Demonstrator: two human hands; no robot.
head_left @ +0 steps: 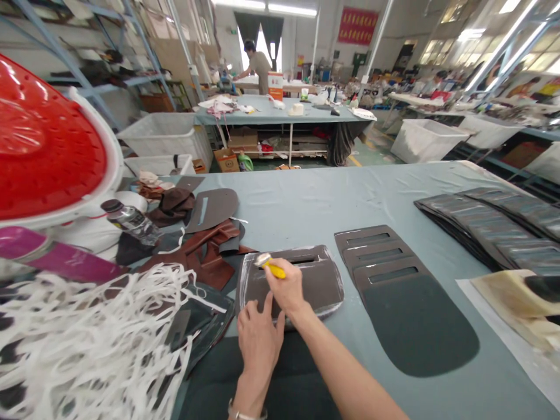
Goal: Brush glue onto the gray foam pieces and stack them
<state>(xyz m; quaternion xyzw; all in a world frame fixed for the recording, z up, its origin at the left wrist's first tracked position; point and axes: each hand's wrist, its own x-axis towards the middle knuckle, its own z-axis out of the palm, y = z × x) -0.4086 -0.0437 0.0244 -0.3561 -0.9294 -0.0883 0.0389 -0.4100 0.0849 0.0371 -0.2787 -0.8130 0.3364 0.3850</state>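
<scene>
My right hand (pixel 286 289) grips a small brush (pixel 275 268) with a yellow handle and pale bristles. Its bristles meet the upper left part of a dark grey rounded panel (pixel 312 286), near the panel's narrow slot. White smears run along the panel's edges. Fingers spread, my left hand (pixel 261 332) rests on the panel's lower left edge. Just to the right lies an overlapping row of similar slotted panels (pixel 415 321). Left of the worked panel are brown leather pieces (pixel 205 256) and another grey slotted piece (pixel 219 207).
A heap of white strips (pixel 100 344) covers the near left, beside a purple can (pixel 56 254), a dark-capped bottle (pixel 133 221) and a red-and-white fan-like object (pixel 39 140). Stacked dark panels (pixel 476 227) and a cream container (pixel 507 297) are at right. Someone (pixel 258 64) stands farther back.
</scene>
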